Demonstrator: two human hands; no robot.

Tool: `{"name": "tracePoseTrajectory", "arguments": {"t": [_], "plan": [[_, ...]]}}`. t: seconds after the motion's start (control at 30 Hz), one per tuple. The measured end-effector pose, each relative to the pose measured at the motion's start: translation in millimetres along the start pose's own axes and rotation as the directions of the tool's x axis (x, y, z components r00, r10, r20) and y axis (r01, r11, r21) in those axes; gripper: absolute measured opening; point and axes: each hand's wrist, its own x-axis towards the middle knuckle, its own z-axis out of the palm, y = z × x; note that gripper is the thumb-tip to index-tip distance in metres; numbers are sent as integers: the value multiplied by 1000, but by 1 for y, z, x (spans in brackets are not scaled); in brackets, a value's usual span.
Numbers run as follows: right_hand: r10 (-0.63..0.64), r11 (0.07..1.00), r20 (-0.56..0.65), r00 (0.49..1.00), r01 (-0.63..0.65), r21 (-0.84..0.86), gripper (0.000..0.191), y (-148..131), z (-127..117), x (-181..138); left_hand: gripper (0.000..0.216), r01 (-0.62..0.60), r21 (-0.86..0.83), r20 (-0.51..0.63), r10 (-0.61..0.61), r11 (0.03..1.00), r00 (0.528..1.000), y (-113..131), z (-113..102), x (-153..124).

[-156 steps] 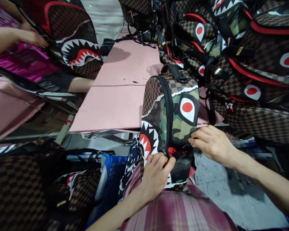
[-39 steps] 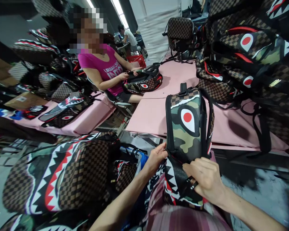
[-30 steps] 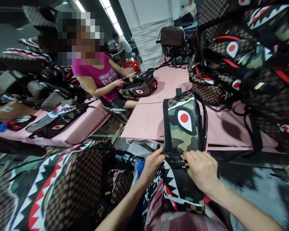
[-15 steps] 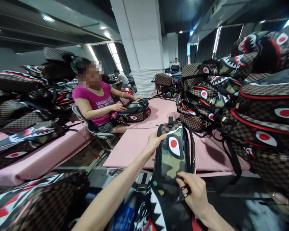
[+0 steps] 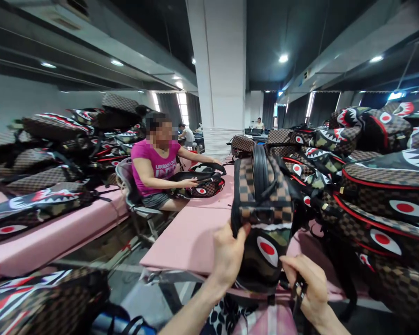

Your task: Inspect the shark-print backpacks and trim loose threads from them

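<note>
I hold up a shark-face backpack (image 5: 265, 209), brown checker and camouflage with a red-and-white eye, raised in front of me above the pink table (image 5: 192, 232). My left hand (image 5: 228, 253) grips its left edge near the top, thumb on the black zipper band. My right hand (image 5: 305, 288) is closed on a small dark zipper pull or buckle at the bag's lower right. The bag's top handle points away from me.
A person in a magenta shirt (image 5: 153, 167) sits at the table's far left working on another shark backpack (image 5: 199, 181). Piles of the same backpacks (image 5: 377, 186) crowd the right; more lie on a pink table at left (image 5: 38, 218). A white pillar (image 5: 223, 83) stands behind.
The backpack has been lifted and tipped, its top now toward the room. My left hand moved from the bag's top edge to its side. The view has risen toward the hall.
</note>
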Motion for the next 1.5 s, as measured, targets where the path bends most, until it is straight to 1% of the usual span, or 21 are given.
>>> {"name": "tracePoseTrajectory", "arguments": {"t": [0.07, 0.13, 0.2, 0.33, 0.4, 0.43, 0.5, 0.57, 0.63, 0.67, 0.73, 0.8, 0.87, 0.93, 1.0, 1.1, 1.17, 1.27, 1.33, 1.4, 1.5], "plan": [[27, 993, 23, 999, -24, -112, 32, 8, -5, 4, 28, 60, 19, 32, -61, 998, 998, -27, 13, -4], [-1, 966, 48, 999, 13, -259, 42, 12, -10, 20, 30, 65, 30, 71, -67, 997, 995, -38, 21, -5], [-52, 919, 99, 994, 87, -386, 48, 15, -10, 41, 31, 38, 20, 123, -40, 999, 992, -38, 23, -3], [-100, 818, 228, 968, 211, -536, 40, 21, 1, 72, 32, 17, -29, 186, -11, 999, 983, -29, 21, 1], [-124, 809, 234, 964, 235, -539, 37, 26, 5, 76, 31, 12, -30, 195, -6, 999, 981, -30, 20, 2], [-140, 830, 230, 963, 241, -503, 34, 28, 6, 76, 30, 6, -20, 196, -2, 1000, 981, -32, 20, 2], [-164, 902, 230, 959, 240, -360, 24, 32, 4, 75, 29, -19, 11, 185, 17, 1000, 983, -37, 20, 3], [-135, 962, 229, 964, 183, -202, 13, 34, -2, 78, 28, -50, 44, 167, 42, 998, 985, -42, 20, 2], [-27, 982, 190, 981, 61, -176, 9, 35, -8, 85, 28, -76, 56, 166, 65, 996, 984, -43, 20, 2], [35, 975, 164, 986, 3, -223, 9, 35, -10, 90, 28, -83, 56, 173, 73, 995, 982, -43, 21, 2], [133, 918, 126, 983, -75, -389, 15, 35, -12, 102, 29, -92, 58, 186, 80, 994, 979, -42, 22, 1], [194, 840, 142, 971, -90, -536, 18, 36, -11, 112, 29, -100, 69, 191, 86, 993, 978, -41, 22, 0], [248, 791, 170, 954, -98, -604, 14, 36, -10, 119, 30, -116, 77, 196, 99, 990, 976, -42, 22, 1], [266, 796, 213, 940, -90, -598, 16, 36, -12, 120, 31, -131, 83, 201, 112, 988, 973, -45, 21, 1], [247, 810, 229, 942, -71, -583, 20, 35, -15, 118, 32, -147, 89, 188, 129, 985, 974, -48, 20, 2], [222, 804, 167, 960, -84, -588, 13, 36, -19, 115, 33, -165, 89, 149, 151, 982, 977, -49, 21, 0], [226, 802, 114, 967, -119, -585, 10, 42, -20, 118, 32, -164, 65, 153, 152, 984, 976, -46, 21, -2], [224, 776, 38, 974, -154, -612, 13, 60, -20, 128, 28, -179, -1, 236, 174, 984, 956, -39, 11, -1], [231, 739, 4, 973, -172, -651, 18, 74, -23, 137, 25, -183, -38, 306, 186, 982, 934, -38, -5, 9], [246, 724, -17, 969, -196, -661, 19, 85, -25, 142, 21, -155, -75, 395, 172, 985, 903, -44, -27, 30], [253, 780, -12, 967, -212, -588, 10, 90, -26, 138, 19, -56, -92, 549, 97, 994, 830, -59, -65, 80]]}}
